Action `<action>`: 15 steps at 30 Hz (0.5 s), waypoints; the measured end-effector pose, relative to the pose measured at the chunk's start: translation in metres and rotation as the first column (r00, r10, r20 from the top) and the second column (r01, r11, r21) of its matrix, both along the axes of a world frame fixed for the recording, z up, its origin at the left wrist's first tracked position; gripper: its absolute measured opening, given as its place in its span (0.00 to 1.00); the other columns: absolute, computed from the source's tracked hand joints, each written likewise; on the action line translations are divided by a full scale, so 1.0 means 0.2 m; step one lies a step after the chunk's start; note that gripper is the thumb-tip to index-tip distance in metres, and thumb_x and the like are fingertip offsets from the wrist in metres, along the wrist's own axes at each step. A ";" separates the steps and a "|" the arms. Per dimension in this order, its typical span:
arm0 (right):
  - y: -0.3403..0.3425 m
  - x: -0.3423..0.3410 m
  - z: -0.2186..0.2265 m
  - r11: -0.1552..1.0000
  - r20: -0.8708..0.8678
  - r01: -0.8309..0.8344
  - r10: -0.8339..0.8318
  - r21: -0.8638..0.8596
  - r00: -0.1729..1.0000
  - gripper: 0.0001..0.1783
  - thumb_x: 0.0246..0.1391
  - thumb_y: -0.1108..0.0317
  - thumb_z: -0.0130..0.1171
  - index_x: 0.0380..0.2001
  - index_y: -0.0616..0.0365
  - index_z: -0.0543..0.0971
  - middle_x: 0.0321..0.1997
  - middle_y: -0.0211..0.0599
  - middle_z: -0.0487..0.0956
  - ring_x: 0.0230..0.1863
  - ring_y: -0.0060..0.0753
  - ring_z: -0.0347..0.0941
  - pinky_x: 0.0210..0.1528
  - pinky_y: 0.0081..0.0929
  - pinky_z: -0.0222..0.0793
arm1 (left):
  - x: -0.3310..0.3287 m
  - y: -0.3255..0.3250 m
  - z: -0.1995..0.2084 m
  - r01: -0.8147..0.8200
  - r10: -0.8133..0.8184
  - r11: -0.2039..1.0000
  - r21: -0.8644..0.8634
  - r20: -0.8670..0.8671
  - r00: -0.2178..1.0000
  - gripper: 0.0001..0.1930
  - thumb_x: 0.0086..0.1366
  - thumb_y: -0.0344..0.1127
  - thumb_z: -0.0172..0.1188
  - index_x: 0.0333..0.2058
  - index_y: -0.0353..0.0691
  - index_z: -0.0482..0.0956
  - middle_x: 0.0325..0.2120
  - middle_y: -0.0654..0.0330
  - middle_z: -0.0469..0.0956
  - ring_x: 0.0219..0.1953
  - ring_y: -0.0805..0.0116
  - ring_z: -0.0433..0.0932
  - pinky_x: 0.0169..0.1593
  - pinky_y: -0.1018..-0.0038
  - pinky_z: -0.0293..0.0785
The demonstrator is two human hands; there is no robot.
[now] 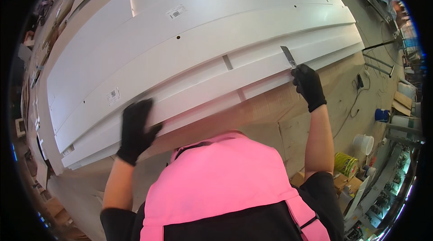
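Note:
White panels lie stacked in stepped layers before me, with long narrow strips along the near side. My right hand, in a black glove, is closed around a tool with a flat grey metal blade. The blade has a slanted tip and points away from me over the nearer strips; its handle is hidden in the fist, and I cannot tell whether it touches the panel. My left hand, also gloved in black and slightly blurred, is over the near strips at the left. Its fingers are stretched out and its thumb is apart.
Brown cardboard shows under the panels' near edge. Paper labels stick to the panels. On the floor at the right are a white bucket, a blue bucket, a yellow roll and a dark cable.

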State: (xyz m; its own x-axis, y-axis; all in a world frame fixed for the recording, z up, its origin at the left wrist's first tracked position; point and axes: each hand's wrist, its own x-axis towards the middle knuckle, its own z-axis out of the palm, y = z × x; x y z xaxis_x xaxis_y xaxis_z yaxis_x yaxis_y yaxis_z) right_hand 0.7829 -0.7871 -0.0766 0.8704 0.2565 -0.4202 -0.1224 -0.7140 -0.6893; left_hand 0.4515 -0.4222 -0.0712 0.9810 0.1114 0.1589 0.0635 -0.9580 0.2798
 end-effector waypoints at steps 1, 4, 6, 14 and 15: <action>0.00 0.00 0.00 0.999 -0.003 0.001 -0.001 0.032 1.000 0.03 0.53 0.71 0.53 0.29 0.57 0.76 0.27 0.43 0.74 0.28 0.50 0.73 0.27 0.41 0.70 | -0.12 0.07 0.04 -0.059 0.061 0.995 0.077 -0.017 0.998 0.33 0.53 0.47 0.68 0.54 0.35 0.71 0.51 0.49 0.73 0.53 0.49 0.70 0.57 0.58 0.63; 0.05 -0.08 -0.01 0.917 0.300 -0.373 0.398 -0.139 0.867 0.03 0.53 0.72 0.53 0.28 0.58 0.75 0.28 0.44 0.74 0.30 0.50 0.74 0.30 0.42 0.71 | -0.34 0.19 0.10 -0.237 0.238 0.971 0.026 -0.103 0.966 0.33 0.48 0.46 0.71 0.52 0.37 0.73 0.47 0.52 0.75 0.50 0.52 0.71 0.54 0.60 0.65; 0.13 -0.17 -0.05 0.858 0.414 -0.467 0.513 -0.214 0.752 0.04 0.54 0.71 0.52 0.28 0.58 0.75 0.29 0.45 0.74 0.31 0.51 0.74 0.32 0.44 0.71 | -0.34 0.20 0.07 -0.280 0.279 0.960 0.023 -0.180 0.943 0.33 0.47 0.46 0.71 0.51 0.37 0.74 0.45 0.52 0.75 0.48 0.51 0.71 0.52 0.60 0.66; 0.48 -0.61 -0.06 0.782 0.557 -0.474 0.622 -0.404 0.551 0.10 0.57 0.67 0.48 0.24 0.57 0.74 0.29 0.44 0.75 0.31 0.48 0.76 0.33 0.42 0.73 | 0.23 -0.14 -0.09 0.031 -0.022 0.998 -0.063 0.140 0.990 0.32 0.51 0.51 0.66 0.50 0.36 0.73 0.41 0.51 0.73 0.42 0.52 0.71 0.47 0.59 0.65; 0.52 -0.68 -0.06 0.828 0.555 -0.430 0.561 -0.361 0.614 0.09 0.56 0.68 0.48 0.24 0.56 0.73 0.29 0.44 0.75 0.31 0.46 0.76 0.33 0.41 0.74 | 0.26 -0.16 -0.10 0.030 -0.022 0.997 -0.073 0.097 0.995 0.32 0.51 0.49 0.66 0.51 0.37 0.72 0.42 0.51 0.73 0.43 0.52 0.71 0.47 0.59 0.65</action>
State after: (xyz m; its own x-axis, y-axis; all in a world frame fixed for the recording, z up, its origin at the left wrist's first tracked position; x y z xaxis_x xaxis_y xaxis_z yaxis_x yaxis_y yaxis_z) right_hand 0.6464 -0.6826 -0.0893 0.7021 0.7080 0.0762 0.6884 -0.6475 -0.3271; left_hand 0.5041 -0.4545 -0.0911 0.9644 0.1010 0.2446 0.0084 -0.9354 0.3535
